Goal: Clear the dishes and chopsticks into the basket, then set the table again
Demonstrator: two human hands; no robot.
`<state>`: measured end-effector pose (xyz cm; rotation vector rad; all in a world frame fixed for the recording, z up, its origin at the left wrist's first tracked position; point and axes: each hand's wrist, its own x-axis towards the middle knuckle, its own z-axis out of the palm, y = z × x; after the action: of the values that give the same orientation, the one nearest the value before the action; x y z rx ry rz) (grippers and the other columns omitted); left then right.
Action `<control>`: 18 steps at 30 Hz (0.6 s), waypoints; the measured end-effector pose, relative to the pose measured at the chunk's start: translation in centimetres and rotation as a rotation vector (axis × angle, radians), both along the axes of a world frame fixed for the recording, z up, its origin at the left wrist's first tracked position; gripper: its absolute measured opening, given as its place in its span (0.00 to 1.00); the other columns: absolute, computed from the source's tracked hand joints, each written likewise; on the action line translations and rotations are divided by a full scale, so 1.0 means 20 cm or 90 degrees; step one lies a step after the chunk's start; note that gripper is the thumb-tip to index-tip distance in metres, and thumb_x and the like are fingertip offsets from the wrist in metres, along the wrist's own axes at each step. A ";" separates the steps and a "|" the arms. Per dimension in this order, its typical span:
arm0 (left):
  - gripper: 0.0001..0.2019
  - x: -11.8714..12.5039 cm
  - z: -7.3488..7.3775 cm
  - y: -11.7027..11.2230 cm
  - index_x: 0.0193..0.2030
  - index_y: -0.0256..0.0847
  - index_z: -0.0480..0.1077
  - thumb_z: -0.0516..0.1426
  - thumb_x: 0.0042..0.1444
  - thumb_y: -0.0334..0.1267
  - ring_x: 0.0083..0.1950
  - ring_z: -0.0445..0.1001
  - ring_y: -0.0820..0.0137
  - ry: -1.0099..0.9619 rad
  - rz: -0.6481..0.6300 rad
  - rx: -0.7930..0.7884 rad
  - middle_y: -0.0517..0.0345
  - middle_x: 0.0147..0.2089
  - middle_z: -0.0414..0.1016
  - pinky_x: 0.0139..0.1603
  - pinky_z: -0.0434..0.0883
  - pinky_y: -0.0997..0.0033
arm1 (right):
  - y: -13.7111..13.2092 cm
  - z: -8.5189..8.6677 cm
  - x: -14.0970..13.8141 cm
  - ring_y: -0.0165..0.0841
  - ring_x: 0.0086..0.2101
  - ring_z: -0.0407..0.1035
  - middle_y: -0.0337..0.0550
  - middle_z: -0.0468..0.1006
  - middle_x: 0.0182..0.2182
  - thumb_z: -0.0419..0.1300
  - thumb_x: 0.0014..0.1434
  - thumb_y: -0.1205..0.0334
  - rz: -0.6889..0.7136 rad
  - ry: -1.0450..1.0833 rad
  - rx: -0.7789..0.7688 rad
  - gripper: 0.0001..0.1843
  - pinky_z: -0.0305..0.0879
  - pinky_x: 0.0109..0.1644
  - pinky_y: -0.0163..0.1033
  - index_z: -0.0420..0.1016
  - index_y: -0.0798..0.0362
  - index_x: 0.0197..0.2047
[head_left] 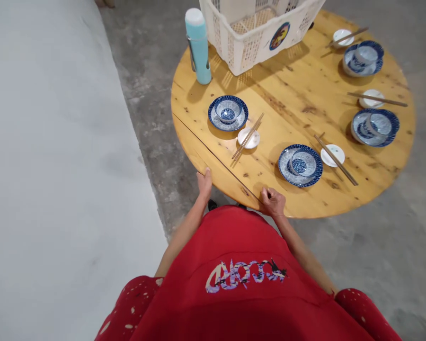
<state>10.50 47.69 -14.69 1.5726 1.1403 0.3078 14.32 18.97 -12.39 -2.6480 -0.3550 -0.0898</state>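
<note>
touching edge of table (pixel 305 123) w/ l hand (pixel 204 183), thumb up, fingers hidden, can't tell grip; resting r hand (pixel 273 202) there, curled closed, empty, nr blue/wht bowl (pixel 301 166).

Red lettered apron (pixel 241 237), spotted sleeves (pixel 137 300)

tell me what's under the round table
By its near edge, a dark shoe shows near the left hand, over grey floor. Whatever lies further under the table, legs included, is covered by its top.

Fairly bright light throws soft shadows on the table (pixel 280 118), dappled beside the crate (pixel 250 51).
</note>
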 end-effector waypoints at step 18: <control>0.33 -0.04 0.10 -0.10 0.69 0.29 0.51 0.52 0.62 0.47 0.73 0.54 0.50 0.113 -0.049 0.241 0.28 0.70 0.56 0.70 0.55 0.47 | -0.17 0.00 0.03 0.27 0.23 0.54 0.38 0.62 0.18 0.49 0.63 0.51 -0.040 0.024 0.012 0.23 0.44 0.29 0.35 0.58 0.52 0.19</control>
<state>9.64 45.60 -12.72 2.0044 1.2023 0.3529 14.99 15.63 -12.41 -2.6392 -0.2567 -0.0625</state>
